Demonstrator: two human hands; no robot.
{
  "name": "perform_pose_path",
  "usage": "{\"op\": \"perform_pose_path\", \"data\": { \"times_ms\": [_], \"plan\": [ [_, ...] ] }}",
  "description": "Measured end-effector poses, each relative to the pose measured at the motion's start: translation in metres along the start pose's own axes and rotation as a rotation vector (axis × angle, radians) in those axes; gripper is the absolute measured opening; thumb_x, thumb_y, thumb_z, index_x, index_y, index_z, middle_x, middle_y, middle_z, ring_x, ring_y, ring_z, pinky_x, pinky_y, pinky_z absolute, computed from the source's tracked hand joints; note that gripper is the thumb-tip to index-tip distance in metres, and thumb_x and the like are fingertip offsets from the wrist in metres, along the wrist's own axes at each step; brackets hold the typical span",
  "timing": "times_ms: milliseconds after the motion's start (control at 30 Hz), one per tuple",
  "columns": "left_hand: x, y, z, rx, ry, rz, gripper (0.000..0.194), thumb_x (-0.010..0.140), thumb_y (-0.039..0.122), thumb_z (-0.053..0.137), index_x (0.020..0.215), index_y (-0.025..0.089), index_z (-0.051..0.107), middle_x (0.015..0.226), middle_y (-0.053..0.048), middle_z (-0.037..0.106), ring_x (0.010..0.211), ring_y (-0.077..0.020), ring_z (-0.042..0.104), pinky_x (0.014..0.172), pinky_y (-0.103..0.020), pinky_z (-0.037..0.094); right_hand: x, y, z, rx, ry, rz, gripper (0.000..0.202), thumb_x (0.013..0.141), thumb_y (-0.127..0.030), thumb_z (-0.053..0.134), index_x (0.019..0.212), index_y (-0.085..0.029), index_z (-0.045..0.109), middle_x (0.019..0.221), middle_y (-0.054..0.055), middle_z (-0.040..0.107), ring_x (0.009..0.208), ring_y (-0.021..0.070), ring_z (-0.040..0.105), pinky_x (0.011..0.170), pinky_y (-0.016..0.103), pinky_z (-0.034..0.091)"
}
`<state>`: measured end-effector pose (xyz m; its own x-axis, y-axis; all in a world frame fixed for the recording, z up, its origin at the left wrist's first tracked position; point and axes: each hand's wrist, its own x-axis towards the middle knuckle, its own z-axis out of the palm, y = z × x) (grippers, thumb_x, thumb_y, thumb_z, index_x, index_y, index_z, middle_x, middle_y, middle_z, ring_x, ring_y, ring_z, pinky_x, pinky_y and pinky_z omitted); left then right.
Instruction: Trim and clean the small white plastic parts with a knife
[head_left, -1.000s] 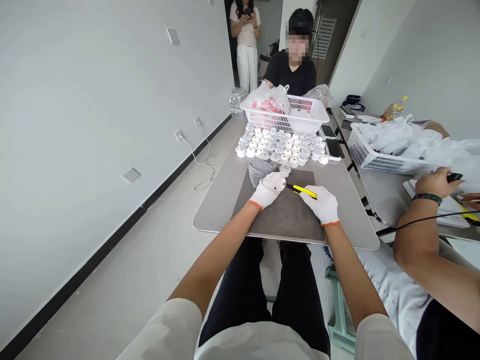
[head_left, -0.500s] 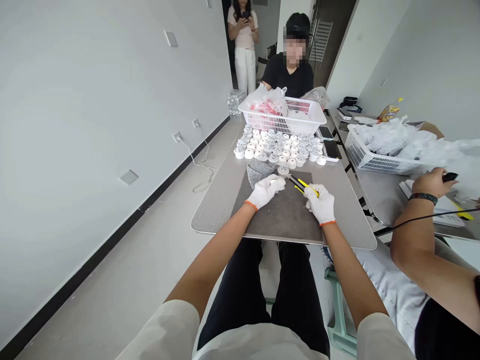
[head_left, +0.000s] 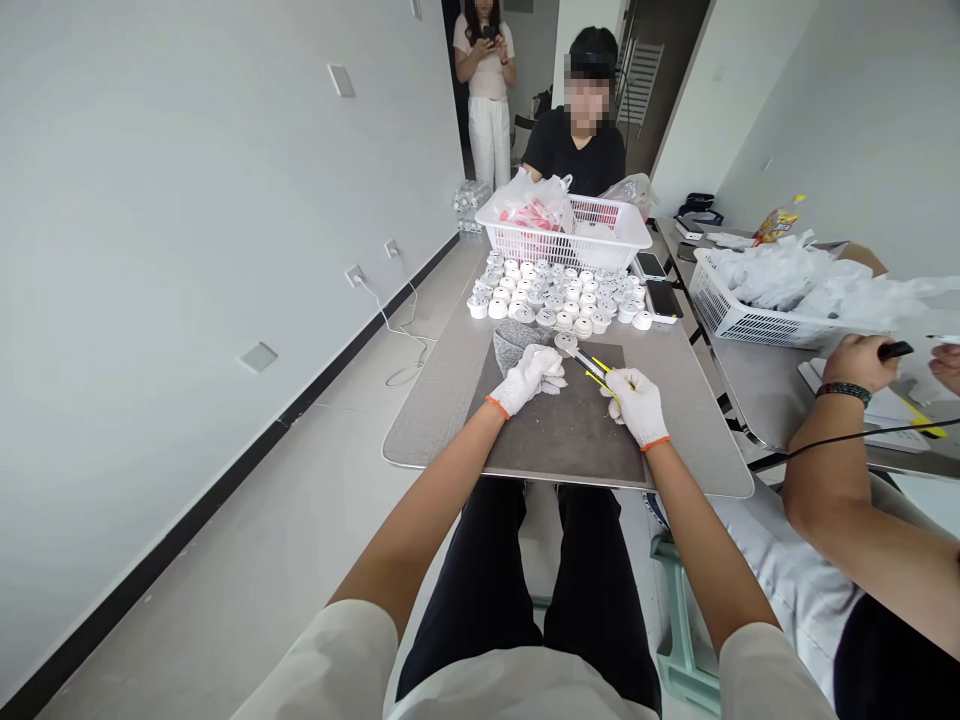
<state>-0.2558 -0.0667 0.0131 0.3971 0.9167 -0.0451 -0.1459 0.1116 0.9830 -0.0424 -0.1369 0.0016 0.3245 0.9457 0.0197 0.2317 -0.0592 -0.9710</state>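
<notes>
Both of my hands wear white knit gloves with orange cuffs. In my right hand is a yellow and black utility knife, its blade pointing up and left. Just beyond the blade tip lies a round white plastic piece. My left hand is closed beside a crumpled grey cloth; something whitish seems to be in its fingers, but glove and object blend together. Under both hands is a dark mat. Several rows of small round white plastic pieces stand behind.
A white basket with plastic bags stands at the table's far end, and phones lie at the right edge. On the neighbouring table is another basket of bags. A co-worker's hand holds a black-handled object at right. A person sits opposite.
My left hand has turned and drawn slightly down and left. The knife has shifted a little left and down, its blade now seen nearer the round piece.
</notes>
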Motion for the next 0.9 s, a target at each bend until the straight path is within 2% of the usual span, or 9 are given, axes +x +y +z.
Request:
{"op": "perform_pose_path", "data": {
  "times_ms": [133,267,333,433,567,633,767,833,900],
  "plan": [
    [0.0,0.001,0.004,0.089,0.03,0.024,0.04,0.08,0.052,0.068,0.092,0.021,0.046,0.073,0.004,0.058,0.059,-0.0105,0.061,0.057,-0.023,0.05,-0.003,-0.004,0.001,0.009,-0.008,0.028,0.035,0.082,-0.052,0.069,0.091,-0.019,0.061,0.072,0.005,0.07,0.039,0.0054,0.047,0.036,0.017,0.035],
    [0.0,0.004,0.01,0.154,0.087,-0.014,0.032,0.077,0.039,0.073,0.091,0.022,0.051,0.065,0.007,0.053,0.053,-0.0079,0.051,0.052,-0.021,0.044,-0.005,-0.005,0.001,0.026,-0.014,0.028,0.04,0.081,-0.055,0.067,0.093,-0.018,0.059,0.069,0.002,0.067,0.039,0.0057,0.045,0.034,0.017,0.035],
    [-0.002,0.006,0.012,0.233,0.1,0.038,0.032,0.074,0.032,0.075,0.098,0.021,0.058,0.072,0.005,0.058,0.061,-0.0095,0.054,0.06,-0.022,0.048,-0.005,-0.004,0.0,0.043,-0.047,0.036,0.038,0.079,-0.054,0.069,0.092,-0.019,0.06,0.066,0.0,0.065,0.038,0.0063,0.045,0.034,0.017,0.034],
    [-0.007,0.009,0.011,0.388,0.135,0.15,0.044,0.071,0.025,0.076,0.113,0.021,0.066,0.096,-0.002,0.065,0.089,-0.0168,0.062,0.087,-0.03,0.053,-0.005,-0.004,0.0,0.054,-0.07,0.053,0.035,0.076,-0.051,0.072,0.091,-0.02,0.062,0.066,-0.001,0.064,0.039,0.0066,0.046,0.033,0.017,0.035],
    [-0.008,0.005,0.006,0.529,0.193,0.214,0.053,0.068,0.024,0.078,0.12,0.025,0.071,0.125,-0.006,0.058,0.122,-0.0246,0.055,0.114,-0.038,0.041,-0.006,-0.005,0.001,0.019,-0.043,0.056,0.032,0.076,-0.046,0.072,0.092,-0.02,0.063,0.075,0.0,0.068,0.04,0.0065,0.048,0.033,0.018,0.037],
    [-0.006,0.001,0.003,0.498,0.145,0.23,0.055,0.07,0.025,0.077,0.124,0.024,0.069,0.132,-0.008,0.057,0.125,-0.0248,0.054,0.115,-0.038,0.04,-0.006,-0.006,0.001,-0.008,-0.045,0.049,0.031,0.076,-0.045,0.071,0.091,-0.02,0.064,0.07,-0.001,0.067,0.04,0.007,0.049,0.033,0.018,0.037],
    [-0.001,-0.006,0.0,0.378,-0.062,0.242,0.066,0.077,0.028,0.072,0.141,0.023,0.057,0.131,-0.007,0.063,0.116,-0.0228,0.06,0.107,-0.037,0.046,-0.006,-0.004,-0.001,-0.083,0.013,-0.002,0.03,0.079,-0.046,0.069,0.095,-0.021,0.067,0.054,-0.003,0.06,0.039,0.009,0.05,0.035,0.017,0.039],
    [-0.001,-0.005,0.0,0.423,-0.031,0.262,0.07,0.077,0.028,0.072,0.144,0.025,0.055,0.13,-0.007,0.063,0.117,-0.0232,0.059,0.11,-0.037,0.044,-0.005,-0.003,-0.002,-0.09,0.031,-0.02,0.026,0.08,-0.045,0.07,0.094,-0.023,0.068,0.053,-0.001,0.06,0.039,0.0093,0.051,0.036,0.017,0.039],
    [0.0,-0.005,-0.001,0.507,0.063,0.26,0.071,0.075,0.029,0.075,0.144,0.027,0.057,0.126,-0.007,0.062,0.118,-0.0247,0.058,0.113,-0.039,0.042,-0.004,-0.002,-0.004,-0.087,0.009,-0.033,0.019,0.081,-0.042,0.07,0.089,-0.025,0.069,0.052,0.0,0.062,0.038,0.0086,0.052,0.037,0.016,0.037]
  ]
}}
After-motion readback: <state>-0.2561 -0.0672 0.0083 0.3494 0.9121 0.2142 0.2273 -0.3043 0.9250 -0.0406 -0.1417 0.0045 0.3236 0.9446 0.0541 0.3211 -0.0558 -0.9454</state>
